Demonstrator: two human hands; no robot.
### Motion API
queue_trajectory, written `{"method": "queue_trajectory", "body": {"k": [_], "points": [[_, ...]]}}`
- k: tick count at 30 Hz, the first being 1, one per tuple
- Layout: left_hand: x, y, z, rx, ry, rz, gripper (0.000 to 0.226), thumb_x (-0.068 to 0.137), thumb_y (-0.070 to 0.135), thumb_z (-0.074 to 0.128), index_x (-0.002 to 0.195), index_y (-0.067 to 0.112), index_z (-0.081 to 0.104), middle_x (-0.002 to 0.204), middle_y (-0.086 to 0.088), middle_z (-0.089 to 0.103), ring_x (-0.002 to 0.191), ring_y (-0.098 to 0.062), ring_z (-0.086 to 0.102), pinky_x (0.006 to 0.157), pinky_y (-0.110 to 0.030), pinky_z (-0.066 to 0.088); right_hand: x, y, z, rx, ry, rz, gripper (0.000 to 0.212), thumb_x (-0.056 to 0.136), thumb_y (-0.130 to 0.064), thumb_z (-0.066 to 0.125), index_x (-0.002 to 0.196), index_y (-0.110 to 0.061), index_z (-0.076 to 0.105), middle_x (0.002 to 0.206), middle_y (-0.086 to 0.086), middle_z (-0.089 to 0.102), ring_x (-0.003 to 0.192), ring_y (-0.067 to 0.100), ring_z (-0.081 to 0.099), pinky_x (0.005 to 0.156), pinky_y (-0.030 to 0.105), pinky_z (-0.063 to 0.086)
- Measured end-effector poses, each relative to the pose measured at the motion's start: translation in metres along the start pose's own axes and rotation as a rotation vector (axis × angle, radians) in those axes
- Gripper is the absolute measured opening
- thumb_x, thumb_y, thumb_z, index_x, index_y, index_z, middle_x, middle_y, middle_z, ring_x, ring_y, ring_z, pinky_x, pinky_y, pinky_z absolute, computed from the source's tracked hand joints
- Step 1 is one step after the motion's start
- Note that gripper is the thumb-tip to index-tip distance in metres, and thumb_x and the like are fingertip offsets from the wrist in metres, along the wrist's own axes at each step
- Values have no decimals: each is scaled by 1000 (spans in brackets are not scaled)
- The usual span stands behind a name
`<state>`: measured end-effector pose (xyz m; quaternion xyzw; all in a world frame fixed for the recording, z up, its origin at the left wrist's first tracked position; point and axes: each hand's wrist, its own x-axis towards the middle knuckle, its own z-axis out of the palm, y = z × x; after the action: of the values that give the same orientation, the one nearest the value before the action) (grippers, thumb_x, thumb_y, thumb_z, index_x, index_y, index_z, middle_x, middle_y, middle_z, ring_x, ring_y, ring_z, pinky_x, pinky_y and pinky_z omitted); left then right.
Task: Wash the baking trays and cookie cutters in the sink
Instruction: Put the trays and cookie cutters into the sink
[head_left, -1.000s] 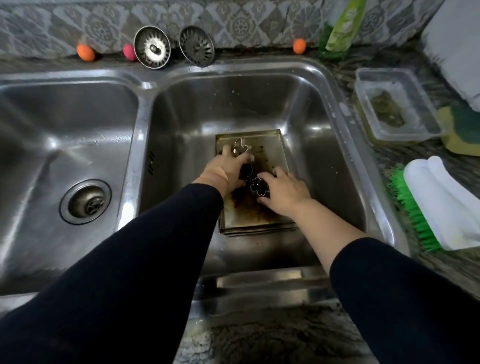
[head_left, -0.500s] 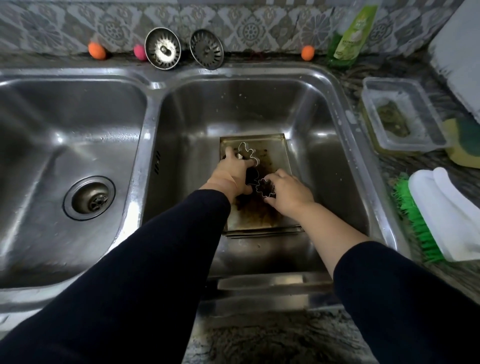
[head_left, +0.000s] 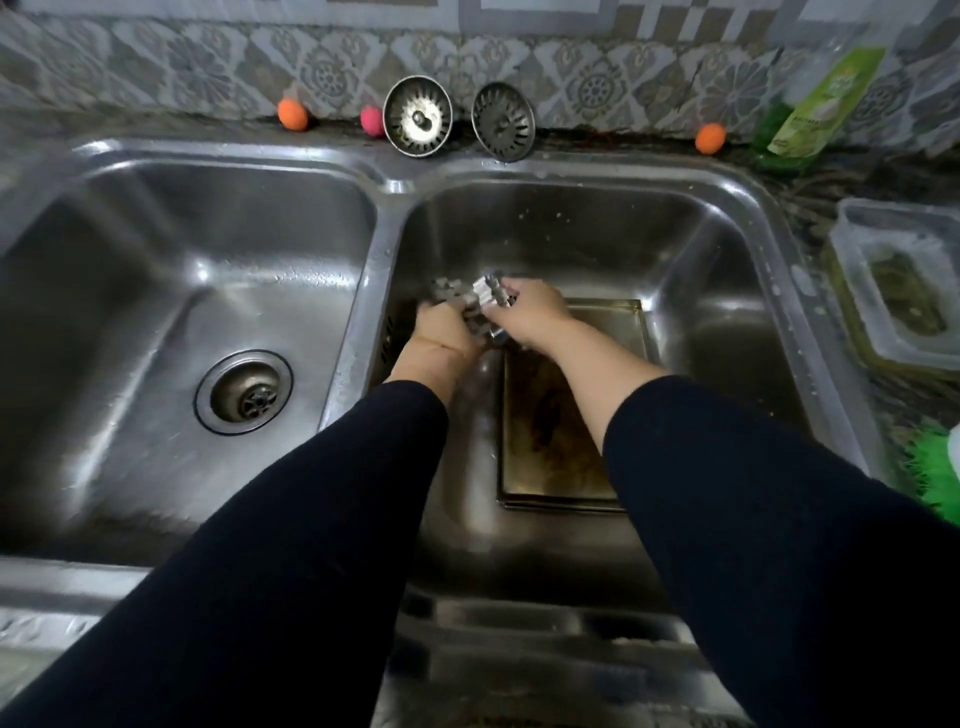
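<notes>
Together, left hand (head_left: 441, 332) and right hand (head_left: 530, 312) clutch cookie cutters (head_left: 480, 301) above stained baking trays (head_left: 550, 447) in the sink (head_left: 727, 322).

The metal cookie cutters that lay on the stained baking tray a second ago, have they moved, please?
Yes. The metal cookie cutters are now gathered in both hands, left hand and right hand, off the stained baking tray, towards its left far corner.

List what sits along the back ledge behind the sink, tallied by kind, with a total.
Metal sink strainers: 2
Orange balls: 2
Pink ball: 1
Green dish soap bottle: 1
Total: 6
</notes>
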<state>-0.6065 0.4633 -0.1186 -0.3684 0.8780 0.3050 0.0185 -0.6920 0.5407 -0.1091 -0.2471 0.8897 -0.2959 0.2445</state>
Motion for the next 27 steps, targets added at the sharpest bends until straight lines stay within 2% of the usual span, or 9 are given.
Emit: {"method": "queue_trajectory", "body": {"k": [3,5,7,11,15,18,21,23,27], "points": [[5,0,0,-23,-6,-20,54,87,29,67,136,15,49,137,-11,49,126,-26,46,97,-25,35,13,-8,7,146,14,29,61,91,-30,60,146,-16,37,148,4,42,128,25,48,102,38,46],[7,-3,4,-11,-20,-32,51,88,29,66,135,14,52,137,-12,49,124,-25,48,100,-27,36,15,-5,10,168,29,25,55,92,-25,59,143,-18,41,146,2,44,128,23,48,101,39,47],[5,-1,7,-25,-15,-19,46,89,27,63,132,15,53,137,-12,47,122,-25,48,101,-27,35,10,-2,9,144,56,18,49,92,-21,59,139,-19,47,142,3,49,125,23,51,102,38,46],[-4,13,19,-28,-39,7,42,92,26,55,134,22,50,140,-12,42,126,-28,44,103,-34,36,-2,12,-4,59,79,5,41,93,-19,58,134,-18,53,139,2,52,126,20,49,101,25,36],[-19,28,33,40,-141,9,44,93,23,48,137,25,46,147,-11,31,127,-35,42,104,-43,38,-21,39,-23,-88,99,32,41,93,-22,57,134,-23,53,143,5,44,131,27,41,107,33,33],[-34,31,46,120,-203,-26,43,93,24,49,136,18,47,148,-12,27,126,-37,40,104,-44,38,-43,72,-38,-238,112,122,42,94,-27,55,135,-26,50,146,5,33,137,29,26,111,40,28],[-48,33,55,174,-203,-59,42,95,18,47,136,11,48,149,-13,24,128,-37,35,106,-43,35,-71,104,-45,-288,110,215,45,93,-29,54,138,-28,46,145,4,28,131,29,26,104,43,33],[-56,36,57,180,-189,-70,39,95,13,46,134,6,48,150,-14,23,128,-37,32,106,-42,35,-87,120,-42,-262,107,261,49,93,-27,54,141,-25,43,144,3,28,127,28,29,101,41,34],[-64,45,56,167,-168,-96,37,93,11,48,129,4,52,148,-13,25,127,-38,32,103,-43,36,-103,134,-30,-120,82,299,56,92,-19,60,144,-15,39,148,2,27,133,27,32,107,36,33]]}}
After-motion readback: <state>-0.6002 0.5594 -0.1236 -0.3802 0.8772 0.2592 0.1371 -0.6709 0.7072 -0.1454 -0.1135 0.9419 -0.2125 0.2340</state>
